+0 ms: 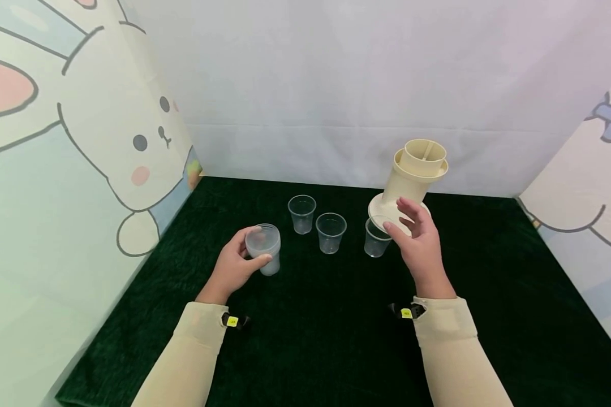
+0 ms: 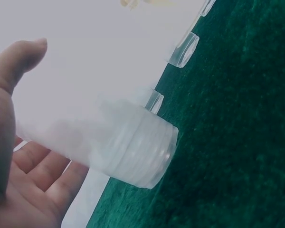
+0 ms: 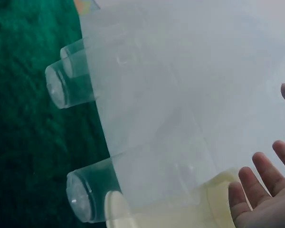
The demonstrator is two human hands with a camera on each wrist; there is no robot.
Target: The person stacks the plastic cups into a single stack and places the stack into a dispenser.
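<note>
My left hand (image 1: pixel 232 267) holds a stack of nested clear plastic cups (image 1: pixel 263 242), its thumb along the near side and its fingers behind. Seen from the left wrist, the stack (image 2: pixel 145 152) shows several layered ridges near its base. To the right, my right hand (image 1: pixel 422 249) is raised with fingers spread and loosely bent, nothing in its grasp. Just left of its thumb stands a single clear cup (image 1: pixel 375 245), upright on the cloth; the thumb overlaps its rim in the head view. From the right wrist, the fingers (image 3: pixel 261 178) show apart from that cup (image 3: pixel 92 190).
Two more clear cups stand upright between the hands, one (image 1: pixel 331 234) nearer and one (image 1: pixel 302 215) farther back. Behind the right hand rises a cream plastic cylinder on a round base (image 1: pixel 406 183). Dark green cloth (image 1: pixel 315 333) covers the table; a white curtain (image 1: pixel 336 152) hangs behind.
</note>
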